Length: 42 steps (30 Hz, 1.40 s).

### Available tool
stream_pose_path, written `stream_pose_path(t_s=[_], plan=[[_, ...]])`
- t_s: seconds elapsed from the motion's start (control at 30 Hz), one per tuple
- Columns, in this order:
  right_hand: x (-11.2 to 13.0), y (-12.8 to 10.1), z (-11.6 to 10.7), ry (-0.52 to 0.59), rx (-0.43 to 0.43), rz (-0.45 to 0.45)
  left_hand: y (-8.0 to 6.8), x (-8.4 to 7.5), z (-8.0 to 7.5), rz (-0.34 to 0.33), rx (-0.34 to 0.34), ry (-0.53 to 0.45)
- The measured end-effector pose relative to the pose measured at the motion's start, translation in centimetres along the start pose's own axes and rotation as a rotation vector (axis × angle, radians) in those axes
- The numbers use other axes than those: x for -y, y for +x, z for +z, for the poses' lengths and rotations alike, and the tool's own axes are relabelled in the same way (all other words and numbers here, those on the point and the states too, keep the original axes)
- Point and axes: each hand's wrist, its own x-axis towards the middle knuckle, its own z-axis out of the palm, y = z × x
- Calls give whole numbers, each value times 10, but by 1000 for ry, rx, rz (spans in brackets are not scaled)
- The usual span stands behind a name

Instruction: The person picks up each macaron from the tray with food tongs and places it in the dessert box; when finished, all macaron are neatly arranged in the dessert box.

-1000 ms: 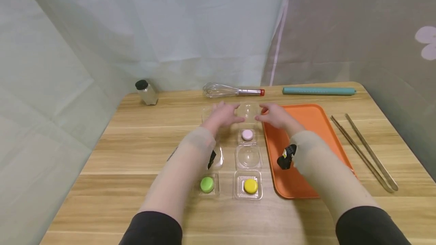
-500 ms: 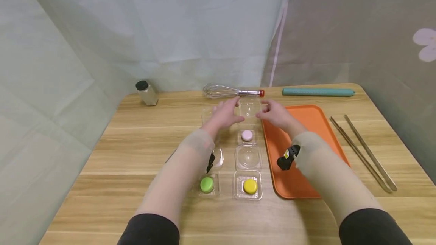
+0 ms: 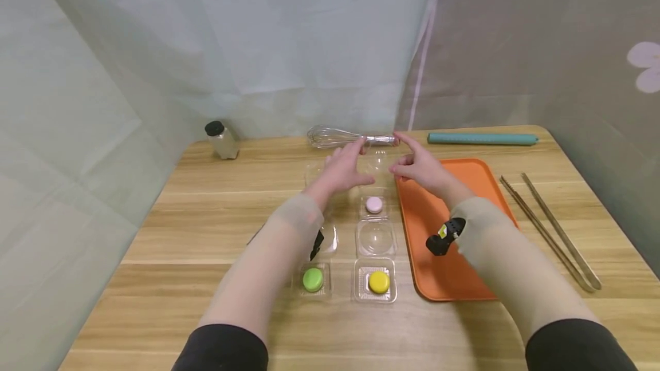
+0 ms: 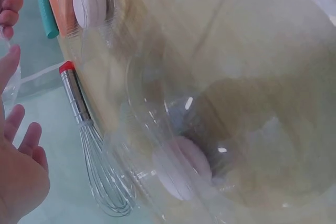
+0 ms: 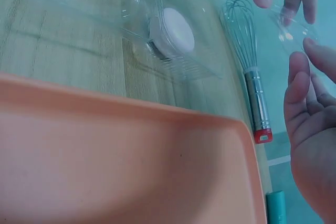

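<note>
Lifting a clear plastic lid [image 3: 378,160] up over the table [image 3: 206,228], the person is holding it between both hands, just above the little box with the pink macaron [image 3: 374,205]. The left hand [image 3: 344,172] is touching the lid's left edge with fingers mostly straight and spread, and the right hand [image 3: 420,169] is pinching the right edge between thumb and curled fingers, with one finger pointing up. The lid is thin and bendy, so it is probably best to be holding it softly by the edges, keeping it flat, and not squeezing. To do this well, the person is likely needing to keep the dome right over the pink macaron so it is not bumping the cookie. Counting the things: there are three macarons showing, one pink, one green [image 3: 313,279] and one yellow [image 3: 379,282], each sitting in its own clear box. One more clear dome [image 3: 376,237] is lying between the pink and the yellow ones. There is one orange tray [image 3: 464,188] just to the right, one whisk [image 3: 340,137] at the back, one teal stick [image 3: 482,138], one small jar [image 3: 220,139] with a black cap, and one pair of long tongs [image 3: 552,231] far right.
</note>
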Motion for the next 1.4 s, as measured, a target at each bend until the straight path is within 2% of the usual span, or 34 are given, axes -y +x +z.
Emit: stream_pose_path(t_s=[0.23, 0.5, 0.77, 1.13, 1.4], plan=[[-3, 0, 1, 85, 62, -8, -2, 6, -2, 38, -42, 18], [2, -5, 3, 310, 79, 81, -8, 9, -6, 111, -80, 60], [8, -6, 1, 345, 133, 203, -13, 8, -8, 181, -131, 200], [12, -6, 1, 408, 253, 363, -20, 1, -11, 231, -118, 321], [14, -4, 1, 415, 279, 423, -24, 1, -11, 294, -147, 430]])
